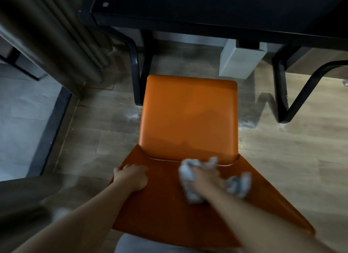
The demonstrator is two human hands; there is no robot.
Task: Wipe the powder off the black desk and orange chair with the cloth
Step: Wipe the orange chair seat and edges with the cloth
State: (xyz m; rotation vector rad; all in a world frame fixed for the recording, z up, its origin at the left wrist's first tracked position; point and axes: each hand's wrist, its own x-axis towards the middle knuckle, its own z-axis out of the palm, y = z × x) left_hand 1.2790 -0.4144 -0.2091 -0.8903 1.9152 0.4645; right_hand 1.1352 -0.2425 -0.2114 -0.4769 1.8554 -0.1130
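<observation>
orange chair (pixel 188 117) on powder-streaked wooden floor (pixel 282 158)

Wood floor (pixel 291 168) w/ powder patches (pixel 134 117), orange chair (pixel 188 117)

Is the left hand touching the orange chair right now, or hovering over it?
Touching. The head view shows the left hand gripping the left edge of the chair back, lying directly on the orange surface.

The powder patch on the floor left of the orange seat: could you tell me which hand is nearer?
Left. The left hand holds the backrest edge nearest the powder patch; the right hand, gripping the cloth, is farther across.
</observation>
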